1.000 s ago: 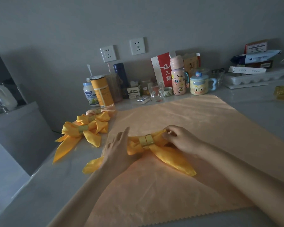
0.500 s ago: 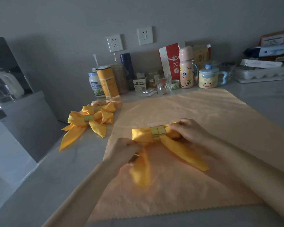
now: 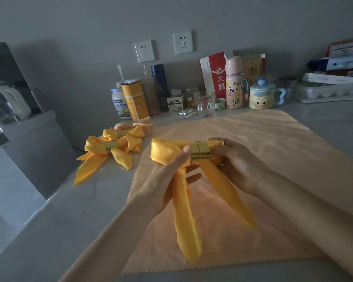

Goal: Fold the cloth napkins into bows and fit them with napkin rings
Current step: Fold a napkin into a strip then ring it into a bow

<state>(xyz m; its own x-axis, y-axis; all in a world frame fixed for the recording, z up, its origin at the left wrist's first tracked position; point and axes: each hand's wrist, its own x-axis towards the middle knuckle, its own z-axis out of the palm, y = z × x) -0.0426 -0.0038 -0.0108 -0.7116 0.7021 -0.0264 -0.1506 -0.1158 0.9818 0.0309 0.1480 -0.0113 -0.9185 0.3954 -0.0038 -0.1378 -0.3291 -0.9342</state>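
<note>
A yellow napkin bow (image 3: pixel 167 151) with a gold napkin ring (image 3: pixel 200 153) around its middle is lifted above a pale orange cloth (image 3: pixel 263 151). My left hand (image 3: pixel 167 180) grips its left loop and one tail from below, thumb beside the ring. My right hand (image 3: pixel 238 159) holds the right loop, which it mostly hides. Two long tails hang toward me. To the left on the counter lies a finished yellow bow (image 3: pixel 108 153) with a gold ring, with further ringed bows (image 3: pixel 128 133) stacked behind it.
Along the wall stand a milk powder jar (image 3: pixel 119 102), an orange canister (image 3: pixel 135 98), a clear glass (image 3: pixel 205 102), a pink bottle (image 3: pixel 234 82), a smiley mug (image 3: pixel 261 96) and an egg tray (image 3: pixel 330 92). A grey appliance (image 3: pixel 22 147) sits beyond the counter's left edge.
The bow lay flat on the orange cloth; both hands have since lifted it. The left tail swung from out left to hang toward me. My view has moved closer.
</note>
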